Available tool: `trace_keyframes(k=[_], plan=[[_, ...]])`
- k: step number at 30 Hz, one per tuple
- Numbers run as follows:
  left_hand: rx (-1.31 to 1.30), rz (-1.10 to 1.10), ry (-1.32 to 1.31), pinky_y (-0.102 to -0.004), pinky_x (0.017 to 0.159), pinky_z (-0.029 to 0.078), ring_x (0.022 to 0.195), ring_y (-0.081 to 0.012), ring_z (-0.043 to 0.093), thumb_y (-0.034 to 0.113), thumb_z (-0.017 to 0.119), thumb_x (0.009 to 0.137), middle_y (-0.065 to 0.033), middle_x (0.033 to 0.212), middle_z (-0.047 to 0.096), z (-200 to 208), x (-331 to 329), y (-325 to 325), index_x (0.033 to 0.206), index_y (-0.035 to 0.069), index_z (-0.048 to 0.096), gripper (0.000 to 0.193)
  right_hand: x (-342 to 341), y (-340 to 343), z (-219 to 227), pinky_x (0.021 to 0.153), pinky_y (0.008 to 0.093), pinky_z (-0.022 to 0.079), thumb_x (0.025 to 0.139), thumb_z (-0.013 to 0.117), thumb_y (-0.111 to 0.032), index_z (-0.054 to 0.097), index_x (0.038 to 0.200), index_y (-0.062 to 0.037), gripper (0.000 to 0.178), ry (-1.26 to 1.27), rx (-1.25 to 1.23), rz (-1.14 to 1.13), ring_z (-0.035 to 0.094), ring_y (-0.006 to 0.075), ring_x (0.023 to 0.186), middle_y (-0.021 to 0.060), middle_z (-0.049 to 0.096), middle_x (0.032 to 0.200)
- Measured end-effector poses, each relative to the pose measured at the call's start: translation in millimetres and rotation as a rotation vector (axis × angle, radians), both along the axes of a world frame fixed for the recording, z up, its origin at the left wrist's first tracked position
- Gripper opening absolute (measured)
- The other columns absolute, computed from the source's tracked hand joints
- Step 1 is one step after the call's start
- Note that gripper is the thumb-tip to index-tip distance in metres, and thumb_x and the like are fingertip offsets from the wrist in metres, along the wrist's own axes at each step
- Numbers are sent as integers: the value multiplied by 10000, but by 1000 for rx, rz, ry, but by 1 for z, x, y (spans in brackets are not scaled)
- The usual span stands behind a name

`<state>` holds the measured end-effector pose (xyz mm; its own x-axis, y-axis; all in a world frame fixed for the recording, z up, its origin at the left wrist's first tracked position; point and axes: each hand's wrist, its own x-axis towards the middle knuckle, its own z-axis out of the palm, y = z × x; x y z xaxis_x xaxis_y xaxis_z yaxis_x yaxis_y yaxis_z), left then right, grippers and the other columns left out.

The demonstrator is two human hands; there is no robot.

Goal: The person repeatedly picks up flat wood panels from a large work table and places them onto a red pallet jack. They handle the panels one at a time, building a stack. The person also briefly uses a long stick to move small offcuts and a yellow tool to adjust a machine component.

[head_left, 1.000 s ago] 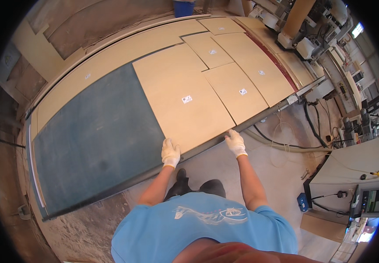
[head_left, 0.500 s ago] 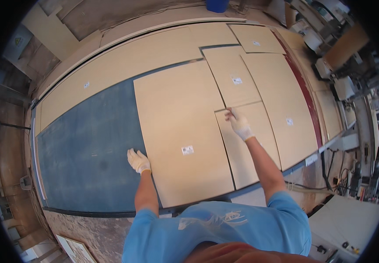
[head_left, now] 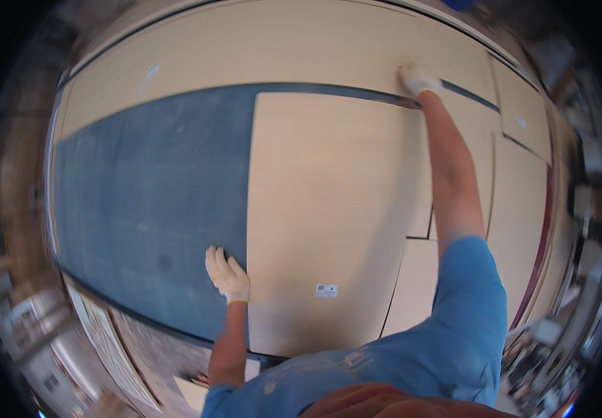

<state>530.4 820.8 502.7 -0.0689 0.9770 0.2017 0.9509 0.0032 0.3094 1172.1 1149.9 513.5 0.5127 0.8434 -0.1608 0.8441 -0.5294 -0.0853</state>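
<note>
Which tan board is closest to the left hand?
The big middle board: its left edge borders the blue surface, right beside the left hand. The others lie farther off.

Beyond the right end of the wide desk with a matte blue-grey top (head_left: 147, 188), a narrow dark red strip (head_left: 537, 265) runs in a curve, and grey machinery (head_left: 587, 258) blurs near the rim. A bright blue object (head_left: 460, 3) is cut off at the top. Lower left, a long pale board with a streaky face (head_left: 109, 345) lies below the desk, near a blurred silvery rounded shape (head_left: 67, 345).
</note>
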Motion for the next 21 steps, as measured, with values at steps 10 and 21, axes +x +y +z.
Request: trace_keyframes(k=[10, 21], plan=[[-56, 9, 8, -520, 1114, 375, 1321, -423, 469, 104, 617, 857, -207, 1384, 529, 10, -16, -1, 1221, 1, 577, 380, 124, 29, -20, 643, 353, 528, 852, 730, -601, 666, 1229, -129, 608, 1038, 461, -648, 654, 182, 862, 53, 681, 1127], [102, -24, -164, -510, 1128, 358, 1332, -378, 469, 152, 634, 874, -183, 1371, 542, -2, -39, -13, 1206, 27, 576, 360, -60, -311, 141, 966, 349, 538, 968, 703, -324, 611, 1297, -1, 470, 968, 301, -308, 650, 167, 1088, 86, 684, 1203]])
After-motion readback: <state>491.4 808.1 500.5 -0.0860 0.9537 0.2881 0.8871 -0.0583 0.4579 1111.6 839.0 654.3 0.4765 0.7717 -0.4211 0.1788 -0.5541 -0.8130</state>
